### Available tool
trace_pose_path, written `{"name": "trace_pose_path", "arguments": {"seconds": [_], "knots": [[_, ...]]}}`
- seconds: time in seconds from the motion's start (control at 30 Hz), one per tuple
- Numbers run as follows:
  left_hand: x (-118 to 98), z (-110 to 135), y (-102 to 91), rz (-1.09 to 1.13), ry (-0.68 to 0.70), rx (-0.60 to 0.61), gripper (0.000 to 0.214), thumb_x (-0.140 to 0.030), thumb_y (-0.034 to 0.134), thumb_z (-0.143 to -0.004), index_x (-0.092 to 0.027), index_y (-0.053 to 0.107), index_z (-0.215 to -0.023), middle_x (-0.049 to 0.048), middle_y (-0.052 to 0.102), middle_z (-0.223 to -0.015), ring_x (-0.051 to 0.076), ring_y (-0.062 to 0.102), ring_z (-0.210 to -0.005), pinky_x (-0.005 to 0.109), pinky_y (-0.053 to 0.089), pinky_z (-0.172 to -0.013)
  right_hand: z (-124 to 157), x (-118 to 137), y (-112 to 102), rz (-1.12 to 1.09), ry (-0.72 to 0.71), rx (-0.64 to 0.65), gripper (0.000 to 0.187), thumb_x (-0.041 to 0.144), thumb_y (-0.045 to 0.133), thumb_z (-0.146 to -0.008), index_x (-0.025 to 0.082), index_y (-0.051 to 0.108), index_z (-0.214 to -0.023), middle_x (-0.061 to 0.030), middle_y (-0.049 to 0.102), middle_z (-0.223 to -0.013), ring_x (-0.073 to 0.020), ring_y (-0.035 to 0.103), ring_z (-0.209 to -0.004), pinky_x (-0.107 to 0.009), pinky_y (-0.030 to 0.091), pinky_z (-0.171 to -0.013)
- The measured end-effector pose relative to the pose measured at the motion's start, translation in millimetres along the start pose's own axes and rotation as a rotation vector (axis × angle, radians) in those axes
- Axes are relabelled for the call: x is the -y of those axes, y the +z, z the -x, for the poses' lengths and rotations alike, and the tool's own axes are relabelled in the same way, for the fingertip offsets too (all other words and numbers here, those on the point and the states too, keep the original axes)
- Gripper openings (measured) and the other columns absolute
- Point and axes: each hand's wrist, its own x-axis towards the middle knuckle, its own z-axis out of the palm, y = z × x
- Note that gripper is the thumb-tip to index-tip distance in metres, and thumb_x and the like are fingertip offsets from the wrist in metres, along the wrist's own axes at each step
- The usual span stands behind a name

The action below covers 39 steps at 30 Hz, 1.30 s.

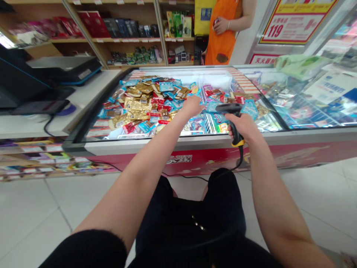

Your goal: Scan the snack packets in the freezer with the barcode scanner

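Observation:
My right hand [244,125] is wrapped round the grip of a black and yellow barcode scanner [236,130], whose head points left over the chest freezer [134,147]. Its cord hangs down and runs off to the left. My left hand [193,106] reaches over the freezer with its fingers closed at the edge of a light-blue ice cream packet [212,107]; the fingertips are partly hidden. Beneath and left of that hand lies a heap of gold, red and blue ice cream packets [139,104]. A white wire divider [208,123] stands between the freezer sections.
A person in an orange apron [223,33] stands behind the freezer. At left is a counter [92,87] with a scale [67,69]. Green plastic bags [301,65] and a white carton [331,85] rest on the right-hand glass. Stocked shelves [128,41] line the back.

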Motion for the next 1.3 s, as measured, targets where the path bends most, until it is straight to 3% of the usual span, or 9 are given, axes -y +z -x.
{"name": "trace_pose_path", "arguments": {"seconds": [0.1,0.2,0.37,0.5,0.63,0.87,1.13,1.3], "knots": [[-11,-18,23.1,0.022,-0.004,0.108,0.048,-0.044,0.061,-0.083,-0.013,0.062,-0.119,0.0185,0.061,-0.126,0.034,0.051,-0.124,0.044,0.036,-0.107,-1,0,-9,-0.008,0.014,-0.027,0.021,0.03,0.065,-0.08,0.017,0.056,-0.066,-0.0008,0.056,-0.047,-0.0137,0.051,-0.033,-0.024,0.043,-0.033],[-20,-26,33.2,0.078,-0.014,0.161,0.066,-0.048,0.068,-0.077,-0.017,0.053,-0.134,0.0162,0.058,-0.134,0.034,0.049,-0.128,0.043,0.035,-0.107,-4,-5,-17,-0.018,0.019,-0.04,0.019,0.03,0.064,-0.08,0.017,0.057,-0.068,-0.0001,0.056,-0.047,-0.0134,0.051,-0.033,-0.024,0.044,-0.033],[-29,-22,29.1,0.115,-0.011,0.06,0.085,-0.038,0.085,-0.057,-0.016,0.053,-0.133,0.0171,0.053,-0.138,0.036,0.041,-0.133,0.044,0.029,-0.112,-8,-14,-24,-0.033,-0.016,-0.017,0.02,0.034,0.065,-0.079,0.016,0.058,-0.072,-0.0008,0.058,-0.049,-0.0141,0.053,-0.035,-0.024,0.044,-0.033],[-22,-7,13.6,0.186,-0.026,0.006,0.059,-0.029,0.082,-0.06,-0.016,0.064,-0.114,0.0135,0.062,-0.122,0.033,0.051,-0.121,0.041,0.035,-0.108,-5,-14,-19,-0.014,-0.045,-0.001,0.022,0.035,0.064,-0.08,0.016,0.057,-0.071,-0.0015,0.058,-0.05,-0.0143,0.054,-0.036,-0.024,0.046,-0.034],[-3,17,-10.3,0.22,-0.093,0.044,0.04,-0.026,0.077,-0.064,-0.017,0.068,-0.102,0.0083,0.069,-0.109,0.028,0.06,-0.107,0.037,0.043,-0.099,1,-10,-6,0.005,-0.096,0.063,0.022,0.035,0.063,-0.081,0.016,0.056,-0.07,-0.0017,0.058,-0.05,-0.0146,0.054,-0.036,-0.025,0.045,-0.033],[41,55,-50.7,0.256,-0.207,0.055,0.047,-0.027,0.076,-0.062,-0.013,0.07,-0.106,0.0032,0.071,-0.098,0.024,0.062,-0.099,0.031,0.046,-0.091,11,2,28,0.094,-0.17,0.185,0.023,0.035,0.063,-0.082,0.018,0.054,-0.071,-0.0028,0.059,-0.052,-0.0147,0.055,-0.037,-0.024,0.045,-0.034],[64,85,-93.5,0.357,-0.31,0.078,0.041,-0.026,0.085,-0.052,-0.016,0.072,-0.09,-0.0011,0.06,-0.067,0.016,0.056,-0.071,0.029,0.046,-0.07,22,25,66,0.296,-0.338,0.338,0.023,0.033,0.065,-0.081,0.018,0.052,-0.071,-0.0021,0.059,-0.053,-0.0122,0.054,-0.038,-0.022,0.044,-0.038],[83,94,-113.5,0.405,-0.336,0.026,0.029,-0.025,0.084,-0.055,-0.017,0.069,-0.079,-0.0025,0.053,-0.062,0.012,0.05,-0.064,0.029,0.041,-0.066,23,32,81,0.333,-0.395,0.389,0.016,0.029,0.065,-0.08,0.018,0.052,-0.078,-0.0007,0.059,-0.054,-0.0125,0.054,-0.038,-0.023,0.045,-0.038]]}}
